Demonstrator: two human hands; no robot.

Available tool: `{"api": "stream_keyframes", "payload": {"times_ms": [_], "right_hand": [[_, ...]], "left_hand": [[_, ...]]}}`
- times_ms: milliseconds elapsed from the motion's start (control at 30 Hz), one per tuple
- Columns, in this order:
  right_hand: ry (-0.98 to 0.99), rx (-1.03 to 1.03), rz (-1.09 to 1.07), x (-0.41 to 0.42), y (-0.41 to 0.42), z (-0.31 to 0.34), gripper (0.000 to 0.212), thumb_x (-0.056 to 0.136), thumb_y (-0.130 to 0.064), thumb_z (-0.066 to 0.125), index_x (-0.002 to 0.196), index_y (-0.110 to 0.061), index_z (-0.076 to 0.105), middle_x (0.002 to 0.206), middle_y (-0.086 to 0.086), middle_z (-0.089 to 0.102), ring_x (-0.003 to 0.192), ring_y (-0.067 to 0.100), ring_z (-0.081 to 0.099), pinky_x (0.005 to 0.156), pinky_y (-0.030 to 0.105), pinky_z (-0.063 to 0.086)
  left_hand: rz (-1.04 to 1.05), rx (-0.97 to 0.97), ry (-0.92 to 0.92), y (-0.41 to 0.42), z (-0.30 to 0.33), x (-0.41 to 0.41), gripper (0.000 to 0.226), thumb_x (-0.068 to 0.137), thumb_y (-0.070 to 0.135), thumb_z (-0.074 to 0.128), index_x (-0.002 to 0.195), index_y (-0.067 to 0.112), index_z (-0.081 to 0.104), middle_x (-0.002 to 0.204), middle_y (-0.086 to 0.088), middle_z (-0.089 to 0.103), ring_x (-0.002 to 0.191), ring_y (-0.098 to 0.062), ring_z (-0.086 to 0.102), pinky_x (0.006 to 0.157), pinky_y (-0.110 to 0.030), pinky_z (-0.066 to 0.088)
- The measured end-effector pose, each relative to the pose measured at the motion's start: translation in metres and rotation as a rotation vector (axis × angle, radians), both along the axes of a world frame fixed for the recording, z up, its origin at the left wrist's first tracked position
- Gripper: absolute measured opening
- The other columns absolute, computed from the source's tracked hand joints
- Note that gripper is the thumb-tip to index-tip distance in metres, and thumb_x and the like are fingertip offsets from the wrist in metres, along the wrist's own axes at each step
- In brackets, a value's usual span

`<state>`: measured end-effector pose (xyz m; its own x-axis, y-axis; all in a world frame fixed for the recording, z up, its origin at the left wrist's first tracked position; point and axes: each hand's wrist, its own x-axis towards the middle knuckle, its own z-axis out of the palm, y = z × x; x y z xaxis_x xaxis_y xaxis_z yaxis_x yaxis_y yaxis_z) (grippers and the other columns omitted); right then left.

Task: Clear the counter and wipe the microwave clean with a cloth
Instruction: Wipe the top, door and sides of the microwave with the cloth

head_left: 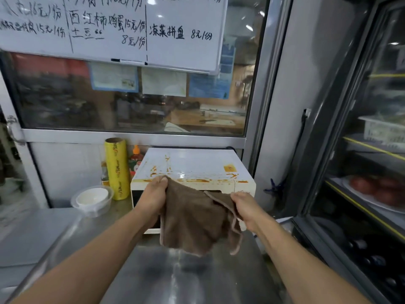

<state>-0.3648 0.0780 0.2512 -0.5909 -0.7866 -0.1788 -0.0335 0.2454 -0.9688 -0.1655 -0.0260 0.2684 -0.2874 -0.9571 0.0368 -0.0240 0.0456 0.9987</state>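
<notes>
Head view, both forearms reaching forward over the counter (65, 233). Left hand (154, 195) pinches the top left corner of a brown cloth (192, 218), thumb curled over the edge. Right hand (246, 208) grips the cloth's right corner, fingers curled round it. Cloth hangs slack between the two hands, held in the air in front of the microwave (192, 167), lower hem above the counter and not touching it.

Microwave: white, sits at the far end of the counter, against the wall. Its top carries orange-brown streaks and smears, heaviest along the near edge; door mostly hidden behind the cloth.

Counter: stainless steel, dull reflections. Left of the microwave, a clear plastic container (93, 199) with a white bowl inside; just behind it an upright yellow roll of cling film (116, 168); a sauce bottle with an orange cap (135, 159) stands between the roll and the microwave.

Room: glass window (109, 106) above the counter, papers stuck on it, kitchen beyond. Whiteboard (109, 27) with handwritten menu prices hangs over its upper part. Right side: glass-door fridge (361, 150), shelves with dishes inside.
</notes>
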Motion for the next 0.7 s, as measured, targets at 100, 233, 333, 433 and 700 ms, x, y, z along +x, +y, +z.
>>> {"api": "stream_keyframes", "payload": {"times_ms": [100, 233, 333, 433, 700], "right_hand": [[-0.149, 0.042, 0.08, 0.002, 0.0, 0.001, 0.033, 0.097, -0.028, 0.048, 0.106, -0.002, 0.066, 0.102, 0.017, 0.069, 0.09, 0.028, 0.065, 0.081, 0.035, 0.05], [-0.309, 0.044, 0.384, 0.013, -0.001, 0.005, 0.054, 0.072, -0.016, 0.08, 0.119, -0.016, 0.054, 0.118, 0.016, 0.062, 0.105, 0.029, 0.063, 0.091, 0.04, 0.051], [0.136, 0.167, 0.333, 0.021, -0.005, 0.007, 0.06, 0.074, 0.008, 0.07, 0.123, -0.018, 0.047, 0.109, 0.015, 0.059, 0.095, 0.025, 0.062, 0.081, 0.035, 0.054], [0.153, 0.137, 0.206, 0.018, -0.006, 0.009, 0.022, 0.081, 0.006, 0.064, 0.096, -0.01, 0.064, 0.098, 0.018, 0.066, 0.081, 0.024, 0.064, 0.076, 0.035, 0.055], [0.386, -0.003, -0.059, 0.014, -0.017, 0.017, 0.023, 0.091, -0.003, 0.047, 0.082, -0.021, 0.059, 0.112, -0.001, 0.054, 0.082, 0.024, 0.058, 0.058, 0.028, 0.043]], "left_hand": [[0.055, 0.015, -0.004, -0.014, 0.007, 0.019, 0.024, 0.1, 0.029, 0.033, 0.094, 0.021, 0.055, 0.095, -0.004, 0.056, 0.082, -0.018, 0.051, 0.062, -0.029, 0.041], [0.105, -0.069, -0.066, -0.024, 0.016, 0.039, 0.026, 0.099, 0.017, 0.03, 0.09, 0.01, 0.053, 0.095, -0.012, 0.056, 0.086, -0.023, 0.052, 0.073, -0.031, 0.043], [0.212, -0.25, -0.332, -0.033, 0.019, 0.056, 0.028, 0.1, 0.019, 0.029, 0.098, 0.001, 0.051, 0.095, -0.017, 0.055, 0.092, -0.032, 0.052, 0.08, -0.039, 0.041], [0.241, -0.299, -0.46, -0.04, 0.018, 0.069, 0.027, 0.1, 0.021, 0.029, 0.096, 0.003, 0.048, 0.094, -0.019, 0.056, 0.095, -0.037, 0.054, 0.082, -0.042, 0.042], [0.235, -0.298, -0.574, -0.049, 0.018, 0.081, 0.023, 0.096, 0.021, 0.045, 0.093, 0.0, 0.054, 0.101, -0.024, 0.061, 0.099, -0.04, 0.056, 0.079, -0.037, 0.041]]}}
